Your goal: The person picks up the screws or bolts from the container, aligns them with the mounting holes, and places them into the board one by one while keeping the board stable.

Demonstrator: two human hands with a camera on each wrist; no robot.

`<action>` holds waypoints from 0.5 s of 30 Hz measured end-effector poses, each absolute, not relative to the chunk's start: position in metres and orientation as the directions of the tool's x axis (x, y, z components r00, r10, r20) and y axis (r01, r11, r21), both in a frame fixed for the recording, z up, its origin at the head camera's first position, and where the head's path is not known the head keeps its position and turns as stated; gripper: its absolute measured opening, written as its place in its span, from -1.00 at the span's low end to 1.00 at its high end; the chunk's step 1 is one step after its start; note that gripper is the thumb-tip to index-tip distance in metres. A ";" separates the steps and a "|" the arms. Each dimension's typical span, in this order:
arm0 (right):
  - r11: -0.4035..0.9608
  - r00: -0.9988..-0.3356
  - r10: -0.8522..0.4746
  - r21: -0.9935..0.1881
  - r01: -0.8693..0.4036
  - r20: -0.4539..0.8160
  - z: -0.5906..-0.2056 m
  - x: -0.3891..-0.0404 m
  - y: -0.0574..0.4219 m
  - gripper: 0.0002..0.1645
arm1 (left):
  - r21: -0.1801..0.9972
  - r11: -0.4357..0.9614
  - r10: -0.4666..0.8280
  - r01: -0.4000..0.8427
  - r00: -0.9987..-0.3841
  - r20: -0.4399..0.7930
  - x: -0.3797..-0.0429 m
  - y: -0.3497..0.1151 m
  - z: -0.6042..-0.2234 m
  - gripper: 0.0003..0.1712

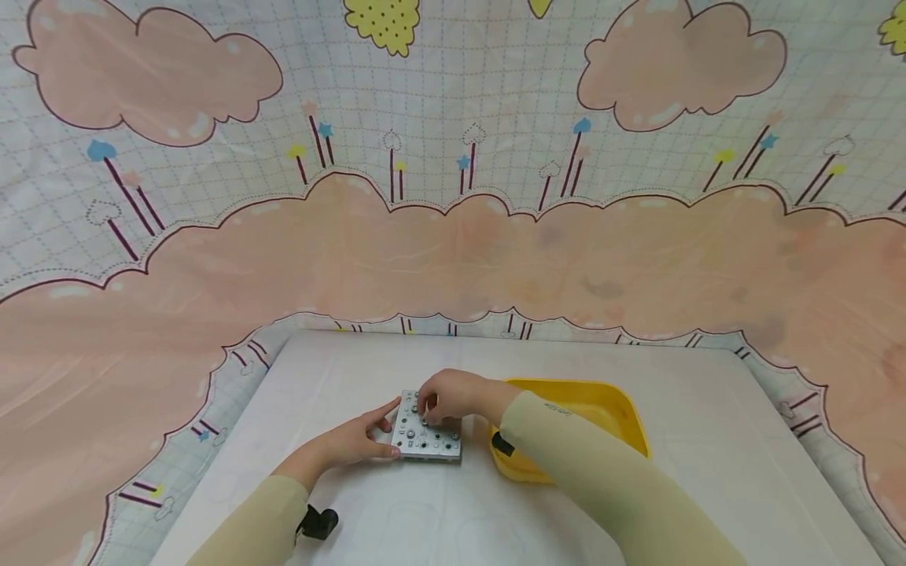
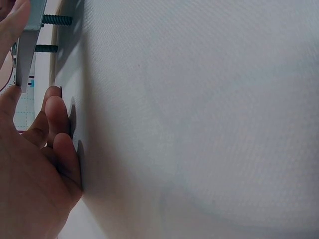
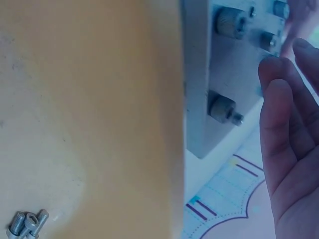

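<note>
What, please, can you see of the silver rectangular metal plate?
The silver rectangular metallic plate sits roughly level over the white table, left of the yellow plastic tray. Holes and cylindrical silver screws dot its top; dark threaded shafts project beneath. The left hand touches its left side; the right hand partly covers its top.

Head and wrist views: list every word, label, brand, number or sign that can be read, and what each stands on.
Nothing can be read for certain.
Right sleeve: a small dark mark, perhaps lettering, too small to read.
Metal plate: no legible marking.
Yellow tray: no text visible.
Patterned cloth: drawn clouds, stars and hearts, no words.
</note>
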State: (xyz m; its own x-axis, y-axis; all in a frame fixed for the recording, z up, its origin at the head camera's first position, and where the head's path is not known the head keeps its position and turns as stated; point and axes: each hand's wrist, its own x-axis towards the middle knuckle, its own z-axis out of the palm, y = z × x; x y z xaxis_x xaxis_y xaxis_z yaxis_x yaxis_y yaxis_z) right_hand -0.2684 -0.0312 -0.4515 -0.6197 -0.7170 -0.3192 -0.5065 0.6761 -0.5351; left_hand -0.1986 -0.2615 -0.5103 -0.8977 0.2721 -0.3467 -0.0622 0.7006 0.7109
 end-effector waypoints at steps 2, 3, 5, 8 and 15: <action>0.664 -0.617 -0.722 -0.565 -0.489 -0.313 -0.449 -0.269 -0.028 -0.94 | 0.707 0.704 0.274 -0.060 -0.896 -0.348 -0.199 -0.262 -0.510 0.15; 0.655 -0.615 -0.726 -0.578 -0.486 -0.306 -0.448 -0.270 -0.026 -0.93 | 0.705 0.707 0.272 -0.061 -0.896 -0.350 -0.199 -0.262 -0.511 0.15; 0.637 -0.615 -0.735 -0.602 -0.482 -0.286 -0.444 -0.270 -0.022 -0.91 | 0.705 0.707 0.275 -0.058 -0.896 -0.349 -0.199 -0.262 -0.511 0.16; 0.606 -0.616 -0.751 -0.621 -0.497 -0.239 -0.437 -0.271 -0.014 -0.88 | 0.706 0.706 0.276 -0.054 -0.897 -0.345 -0.200 -0.263 -0.513 0.17; 0.565 -0.646 -0.744 -0.678 -0.470 -0.173 -0.428 -0.273 0.020 -0.78 | 0.722 0.690 0.274 -0.053 -0.904 -0.328 -0.199 -0.262 -0.514 0.17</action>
